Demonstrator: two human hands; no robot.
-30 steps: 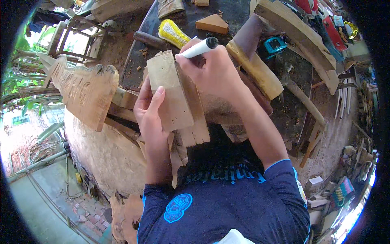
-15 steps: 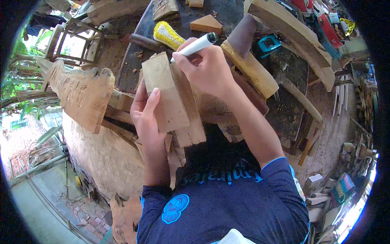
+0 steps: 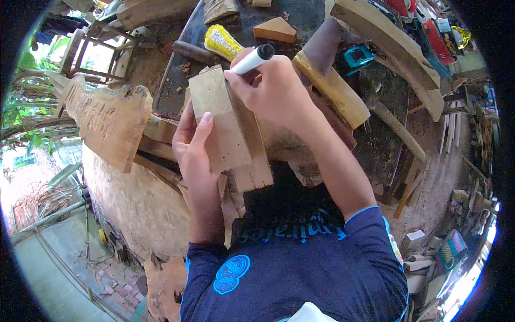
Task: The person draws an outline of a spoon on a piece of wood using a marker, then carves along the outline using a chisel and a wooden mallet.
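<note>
My left hand point(image 3: 194, 147) grips the left side of a flat rectangular wooden board point(image 3: 221, 121), thumb lying across its face. A second, rougher board point(image 3: 255, 161) lies under it, sticking out to the right. My right hand point(image 3: 273, 86) holds a white marker with a black cap point(image 3: 253, 59), its lower end at the board's upper right edge. Both forearms come up from my dark blue long-sleeved shirt point(image 3: 289, 273) at the bottom.
A dark workbench point(image 3: 316, 16) behind carries a yellow brush point(image 3: 222, 43), a triangular wood block point(image 3: 274, 29), a teal tool point(image 3: 358, 55) and long curved planks point(image 3: 386, 48). A carved wooden slab point(image 3: 110, 121) leans at left. Scrap wood litters the ground at right.
The board and both hands have shifted slightly up and right in view. My right hand has rocked the marker along the board's top edge; the left grip is unchanged.
</note>
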